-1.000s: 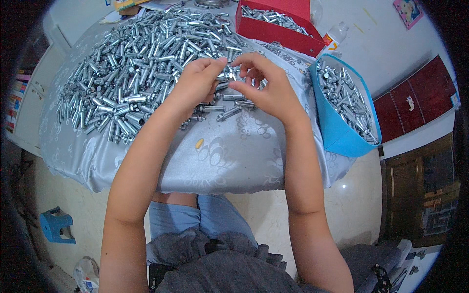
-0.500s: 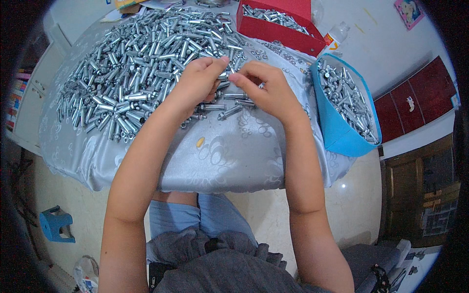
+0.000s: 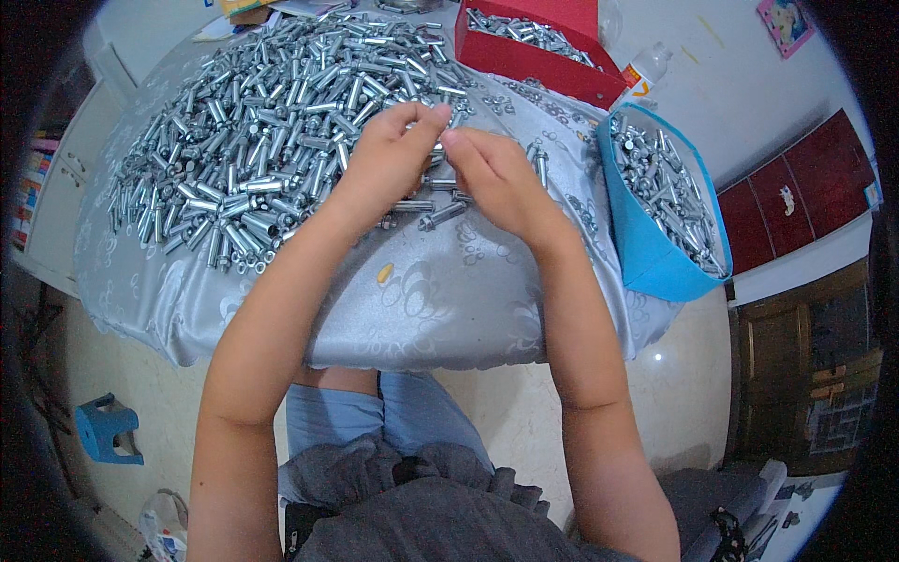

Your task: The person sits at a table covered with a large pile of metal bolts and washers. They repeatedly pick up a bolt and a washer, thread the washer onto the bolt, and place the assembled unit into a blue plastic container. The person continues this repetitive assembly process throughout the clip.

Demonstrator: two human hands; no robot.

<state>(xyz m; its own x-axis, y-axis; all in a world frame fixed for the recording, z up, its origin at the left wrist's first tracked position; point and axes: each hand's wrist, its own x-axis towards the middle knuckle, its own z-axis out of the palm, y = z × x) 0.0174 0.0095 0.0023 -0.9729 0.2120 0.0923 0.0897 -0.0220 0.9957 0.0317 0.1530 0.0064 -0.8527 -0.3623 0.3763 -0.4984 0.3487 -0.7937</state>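
A big heap of silver sleeve anchor bolts (image 3: 262,131) covers the left and far part of the table. At its right edge my left hand (image 3: 386,164) is closed, thumb pressed against the curled fingers. My right hand (image 3: 501,178) meets it there, also closed, thumb tip almost touching the left thumb. Whatever the fingers pinch is hidden or too small to make out. Below the hands a few loose bolts (image 3: 442,216) lie on the shiny grey tablecloth (image 3: 440,318). One more bolt (image 3: 539,165) lies just right of my right hand.
A blue fabric bin (image 3: 660,267) full of bolts stands at the right table edge. Farther back are a red box (image 3: 534,72) holding more bolts and a white bottle (image 3: 648,66). Small washers (image 3: 506,105) are scattered nearby. A small yellow piece (image 3: 385,273) lies near the front.
My right hand has turned and its fingers have closed in, bringing its thumb up against my left thumb. The left hand has shifted slightly to the right.
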